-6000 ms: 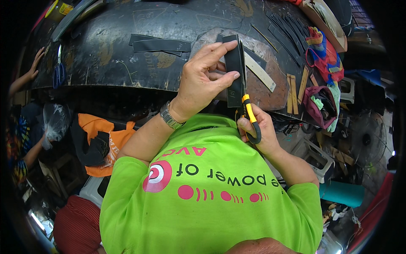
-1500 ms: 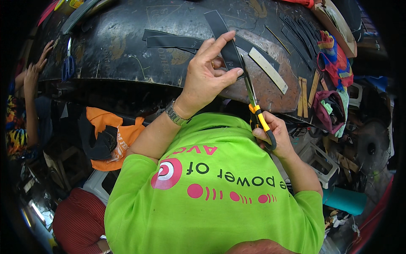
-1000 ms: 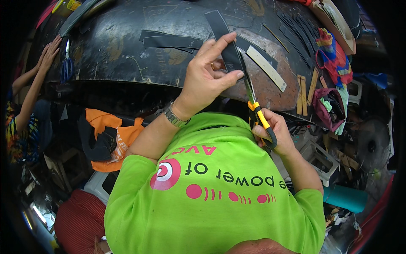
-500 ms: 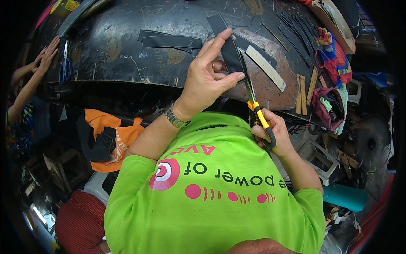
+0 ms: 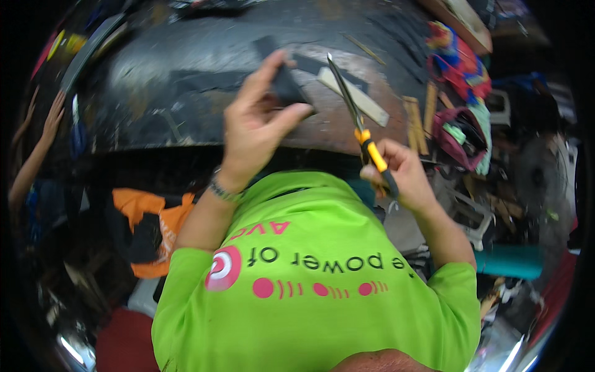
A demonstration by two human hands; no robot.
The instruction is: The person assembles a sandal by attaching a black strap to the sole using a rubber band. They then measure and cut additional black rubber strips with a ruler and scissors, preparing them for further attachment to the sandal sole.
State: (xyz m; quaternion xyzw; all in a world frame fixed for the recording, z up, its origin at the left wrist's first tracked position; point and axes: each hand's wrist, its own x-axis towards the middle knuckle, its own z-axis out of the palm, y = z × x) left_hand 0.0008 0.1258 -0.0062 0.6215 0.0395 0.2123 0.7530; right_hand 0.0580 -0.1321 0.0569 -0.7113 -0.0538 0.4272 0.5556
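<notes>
Between its thumb and fingers my left hand (image 5: 254, 124) holds a black strip (image 5: 287, 87) of sheet material over the dark worktable (image 5: 211, 127). My right hand (image 5: 403, 170) grips scissors (image 5: 348, 93) by their yellow and black handles. The blades point away from me and lie close together, clear of the strip. Beyond them a pale flat bar (image 5: 365, 105) rests on a brownish board (image 5: 334, 133). More black strips (image 5: 204, 80) lie behind my left hand, blurred by motion.
At far left another person's hand (image 5: 54, 115) rests at the table edge, near blue-handled scissors (image 5: 78, 133). Thin wooden sticks (image 5: 415, 124), a maroon pouch (image 5: 462, 139) and a colourful cloth bag (image 5: 458, 59) lie to the right. An orange bag (image 5: 139, 204) is at lower left.
The scissors have come away from the black strip. My left hand has moved left and slightly down in the picture with the strip, and the whole view has shifted and blurred.
</notes>
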